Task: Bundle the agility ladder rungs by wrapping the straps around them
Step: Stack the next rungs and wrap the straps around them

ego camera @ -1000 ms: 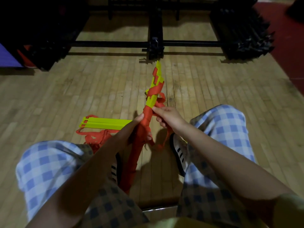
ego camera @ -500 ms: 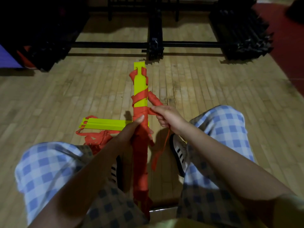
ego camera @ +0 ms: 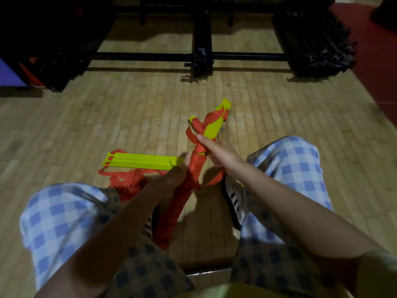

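A bundle of yellow ladder rungs (ego camera: 212, 127) wrapped in orange strap (ego camera: 191, 179) slants up between my knees, its yellow tip pointing away to the right. My left hand (ego camera: 179, 171) grips the strap-covered middle of the bundle from the left. My right hand (ego camera: 217, 149) holds the bundle just above, thumb along it, fingers curled round rungs and strap. A loose strap end hangs below the right hand. A second stack of yellow rungs (ego camera: 139, 161) lies flat on the floor to the left, with loose orange strap (ego camera: 126, 179) heaped beside it.
I sit on a wooden floor (ego camera: 129, 117) with knees in blue checked trousers at both sides and striped shoes (ego camera: 234, 201) near the bundle. Black metal frames (ego camera: 203, 57) and dark stacked gear (ego camera: 315, 39) stand at the back. A red mat (ego camera: 376, 61) lies far right.
The bundle has tilted from upright to leaning right and has turned in my hands. My right hand has moved up along it with the strap. The left hand stays at the middle.
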`<state>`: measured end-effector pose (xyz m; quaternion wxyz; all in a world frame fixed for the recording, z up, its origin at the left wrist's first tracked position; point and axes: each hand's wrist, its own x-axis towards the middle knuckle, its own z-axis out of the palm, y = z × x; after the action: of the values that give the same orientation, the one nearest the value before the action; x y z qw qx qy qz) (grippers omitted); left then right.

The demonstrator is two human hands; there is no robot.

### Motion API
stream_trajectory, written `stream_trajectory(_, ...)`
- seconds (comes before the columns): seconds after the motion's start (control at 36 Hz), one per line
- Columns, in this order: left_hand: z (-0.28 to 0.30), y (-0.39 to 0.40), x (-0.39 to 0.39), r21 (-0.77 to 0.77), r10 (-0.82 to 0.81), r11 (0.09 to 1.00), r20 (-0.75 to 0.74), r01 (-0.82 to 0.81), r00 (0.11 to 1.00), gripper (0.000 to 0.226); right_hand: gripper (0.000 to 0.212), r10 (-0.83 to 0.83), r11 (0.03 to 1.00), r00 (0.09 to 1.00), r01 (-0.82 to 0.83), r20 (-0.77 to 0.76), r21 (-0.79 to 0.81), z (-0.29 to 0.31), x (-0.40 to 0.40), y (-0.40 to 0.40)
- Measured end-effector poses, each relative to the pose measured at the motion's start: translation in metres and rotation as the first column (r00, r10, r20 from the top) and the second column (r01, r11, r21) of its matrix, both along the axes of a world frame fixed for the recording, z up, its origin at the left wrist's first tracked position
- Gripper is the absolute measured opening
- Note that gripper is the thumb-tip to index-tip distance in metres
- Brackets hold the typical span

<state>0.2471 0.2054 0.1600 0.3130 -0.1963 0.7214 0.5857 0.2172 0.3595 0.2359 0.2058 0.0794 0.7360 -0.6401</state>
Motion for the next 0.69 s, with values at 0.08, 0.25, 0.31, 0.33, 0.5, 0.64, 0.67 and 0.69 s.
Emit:
stream_trajectory(0.08, 0.001, 0.002, 0.003, 0.032, 0.004, 0.999, -0.034, -0.002, 0.999, 0.069, 0.038, 0.005, 1.0, 1.0, -0.005, -0.017, 0.026, -0.002, -0.001, -0.002)
stream_trajectory(0.25, 0.0, -0.015, -0.001, 0.161, 0.058, 0.986, -0.022, -0.054, 0.998, 0.092, 0.032, 0.02, 0.989, 0.998, -0.028, -0.057, -0.142, -0.002, -0.006, -0.004)
stream_trajectory(0.31, 0.011, -0.014, 0.002, 0.232, 0.053, 0.972, -0.057, -0.038, 0.997, 0.097, 0.035, 0.063, 0.964, 0.996, -0.079, -0.069, -0.255, -0.003, -0.004, -0.004)
stream_trajectory(0.33, 0.019, -0.012, 0.002, 0.266, 0.085, 0.962, -0.084, -0.06, 0.993, 0.088, 0.036, 0.087, 0.944, 0.994, -0.104, -0.069, -0.312, -0.002, -0.003, -0.004)
stream_trajectory(0.5, 0.027, -0.018, 0.006, 0.518, -0.08, 0.852, -0.015, 0.076, 0.997, 0.096, 0.034, 0.119, 0.93, 0.99, -0.138, -0.074, -0.341, -0.001, 0.0, -0.005)
stream_trajectory(0.64, 0.024, -0.016, 0.007, 0.618, -0.112, 0.777, -0.049, 0.118, 0.993, 0.09, 0.045, 0.087, 0.969, 0.991, -0.107, -0.103, -0.221, 0.002, -0.003, -0.003)
stream_trajectory(0.67, 0.022, -0.015, 0.007, 0.622, -0.104, 0.774, -0.057, 0.117, 0.993, 0.09, 0.047, 0.088, 0.974, 0.992, -0.105, -0.095, -0.199, 0.003, -0.004, -0.003)
stream_trajectory(0.69, 0.022, -0.014, 0.007, 0.622, -0.082, 0.777, -0.055, 0.099, 0.995, 0.092, 0.048, 0.088, 0.978, 0.993, -0.101, -0.078, -0.182, 0.004, -0.005, -0.002)
